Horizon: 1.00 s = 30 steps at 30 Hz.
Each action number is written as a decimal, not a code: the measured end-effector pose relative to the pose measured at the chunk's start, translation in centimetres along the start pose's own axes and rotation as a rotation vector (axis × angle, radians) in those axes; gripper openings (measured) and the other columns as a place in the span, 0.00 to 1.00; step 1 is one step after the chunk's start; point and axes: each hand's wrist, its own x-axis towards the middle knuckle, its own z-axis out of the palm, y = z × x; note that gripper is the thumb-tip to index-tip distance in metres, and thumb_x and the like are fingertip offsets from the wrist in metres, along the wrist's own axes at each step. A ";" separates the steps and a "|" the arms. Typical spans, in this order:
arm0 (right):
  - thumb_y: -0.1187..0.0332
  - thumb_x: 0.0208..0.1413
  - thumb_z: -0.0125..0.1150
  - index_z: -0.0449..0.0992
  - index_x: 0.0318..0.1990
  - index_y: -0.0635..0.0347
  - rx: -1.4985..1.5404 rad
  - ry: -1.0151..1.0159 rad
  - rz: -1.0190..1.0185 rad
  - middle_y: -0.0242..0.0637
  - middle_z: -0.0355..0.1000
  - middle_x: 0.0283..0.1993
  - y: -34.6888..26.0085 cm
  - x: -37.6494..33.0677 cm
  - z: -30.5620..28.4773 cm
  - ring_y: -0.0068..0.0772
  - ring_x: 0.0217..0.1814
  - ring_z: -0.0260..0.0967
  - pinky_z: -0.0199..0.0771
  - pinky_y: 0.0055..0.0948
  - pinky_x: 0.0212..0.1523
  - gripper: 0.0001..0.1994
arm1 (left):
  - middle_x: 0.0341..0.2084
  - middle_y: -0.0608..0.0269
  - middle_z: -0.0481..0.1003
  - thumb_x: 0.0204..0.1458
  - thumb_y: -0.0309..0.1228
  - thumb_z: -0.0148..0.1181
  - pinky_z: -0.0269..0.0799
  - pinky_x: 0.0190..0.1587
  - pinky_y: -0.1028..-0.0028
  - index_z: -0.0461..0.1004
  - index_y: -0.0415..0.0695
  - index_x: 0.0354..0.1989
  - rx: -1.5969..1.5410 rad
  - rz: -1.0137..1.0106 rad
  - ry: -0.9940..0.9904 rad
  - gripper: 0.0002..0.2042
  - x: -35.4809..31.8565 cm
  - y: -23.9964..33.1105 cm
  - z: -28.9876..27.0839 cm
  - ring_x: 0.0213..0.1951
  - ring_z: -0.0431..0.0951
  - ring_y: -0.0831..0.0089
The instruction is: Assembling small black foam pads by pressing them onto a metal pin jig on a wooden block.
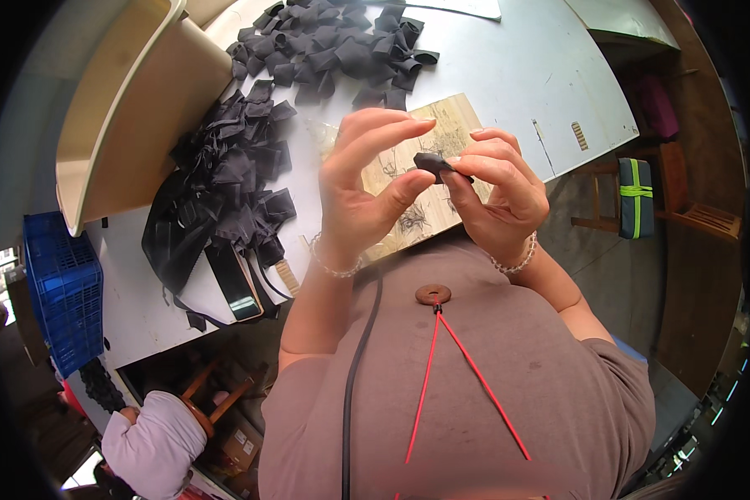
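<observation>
A small folded piece of black fabric [428,163] is pinched between the thumb and fingers of my right hand [510,197]. Beside it, my left hand [354,183] has its fingers spread apart, its thumb tip at or very near the piece's left end; whether it touches is hard to tell. Both hands are above a pale wooden board [450,112] with dark threads scattered over it. To the left lies a heap of flat black fabric pieces [233,158]. Farther away, a second pile of black pieces [325,54] looks folded or looped.
A large beige plastic bin [129,100] leans at the left of the white table [550,75]. Past it are a blue crate [62,287] and, lower left, another person in a light top [154,446]. A stool with a strapped dark cushion [636,198] stands at right.
</observation>
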 end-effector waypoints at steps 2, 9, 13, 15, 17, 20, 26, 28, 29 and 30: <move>0.81 0.38 0.67 0.76 0.31 0.59 -0.009 0.020 -0.020 0.31 0.73 0.26 -0.3 0.5 -0.1 0.26 0.27 0.70 0.70 0.31 0.42 0.11 | 0.32 0.62 0.75 0.42 0.29 0.67 0.65 0.42 0.73 0.78 0.40 0.36 0.082 0.099 -0.120 0.12 0.4 -0.2 -0.3 0.35 0.71 0.70; 0.81 0.36 0.68 0.77 0.30 0.59 -0.048 -0.012 -0.036 0.30 0.72 0.24 -1.2 1.9 -0.2 0.27 0.25 0.66 0.67 0.27 0.34 0.11 | 0.28 0.61 0.77 0.45 0.27 0.65 0.67 0.39 0.74 0.79 0.38 0.33 -0.384 -0.179 -0.034 0.08 -0.7 -1.1 0.3 0.34 0.72 0.72; 0.80 0.36 0.68 0.78 0.28 0.59 -0.068 -0.018 0.008 0.29 0.71 0.23 -1.5 2.0 -0.3 0.27 0.25 0.65 0.65 0.24 0.29 0.10 | 0.30 0.60 0.78 0.47 0.29 0.64 0.68 0.39 0.74 0.79 0.38 0.33 -0.409 -0.195 -0.031 0.08 -1.1 -1.5 0.5 0.35 0.74 0.72; 0.81 0.36 0.68 0.78 0.28 0.59 -0.068 -0.021 0.023 0.29 0.71 0.22 -1.5 2.0 -0.4 0.26 0.25 0.65 0.65 0.23 0.28 0.10 | 0.31 0.59 0.78 0.47 0.30 0.63 0.68 0.39 0.74 0.78 0.38 0.33 -0.388 -0.206 -0.034 0.08 -1.1 -1.6 0.5 0.35 0.74 0.72; 0.81 0.36 0.68 0.78 0.28 0.59 -0.062 -0.031 0.029 0.29 0.71 0.22 -1.5 1.9 -0.5 0.26 0.25 0.65 0.65 0.24 0.28 0.09 | 0.30 0.59 0.78 0.48 0.31 0.63 0.68 0.40 0.74 0.79 0.39 0.33 -0.355 -0.200 -0.046 0.09 -1.0 -1.5 0.6 0.34 0.74 0.73; 0.81 0.37 0.68 0.78 0.29 0.59 -0.067 -0.037 0.040 0.29 0.71 0.22 -1.5 1.7 -0.8 0.27 0.25 0.65 0.65 0.24 0.29 0.09 | 0.29 0.61 0.78 0.47 0.31 0.64 0.67 0.40 0.74 0.79 0.39 0.33 -0.332 -0.193 -0.053 0.08 -0.9 -1.3 0.8 0.33 0.74 0.73; 0.80 0.38 0.68 0.77 0.30 0.60 -0.076 0.008 0.010 0.31 0.71 0.23 -0.4 0.7 -1.0 0.28 0.26 0.65 0.67 0.26 0.32 0.10 | 0.26 0.65 0.78 0.44 0.29 0.65 0.65 0.38 0.75 0.80 0.41 0.33 -0.168 -0.055 -0.075 0.08 -0.6 -1.3 1.0 0.32 0.73 0.74; 0.80 0.38 0.68 0.77 0.30 0.60 -0.056 0.012 0.019 0.31 0.72 0.23 -0.2 0.3 -0.8 0.28 0.26 0.66 0.68 0.26 0.33 0.09 | 0.26 0.65 0.78 0.44 0.29 0.66 0.64 0.38 0.75 0.80 0.41 0.33 -0.141 -0.047 -0.088 0.08 -0.6 -1.3 0.9 0.32 0.72 0.74; 0.80 0.39 0.68 0.76 0.29 0.60 -0.034 0.015 0.027 0.32 0.72 0.23 -0.1 0.1 -0.7 0.28 0.25 0.66 0.68 0.27 0.34 0.09 | 0.25 0.65 0.78 0.43 0.29 0.66 0.64 0.39 0.75 0.80 0.42 0.33 -0.112 -0.038 -0.099 0.08 -0.6 -1.4 0.9 0.32 0.72 0.74; 0.80 0.39 0.68 0.76 0.29 0.60 -0.033 0.016 0.028 0.32 0.72 0.23 0.0 0.0 -0.6 0.28 0.25 0.66 0.68 0.27 0.34 0.09 | 0.25 0.65 0.78 0.43 0.29 0.66 0.64 0.39 0.75 0.80 0.42 0.33 -0.111 -0.039 -0.100 0.08 -0.6 -1.3 0.8 0.32 0.72 0.74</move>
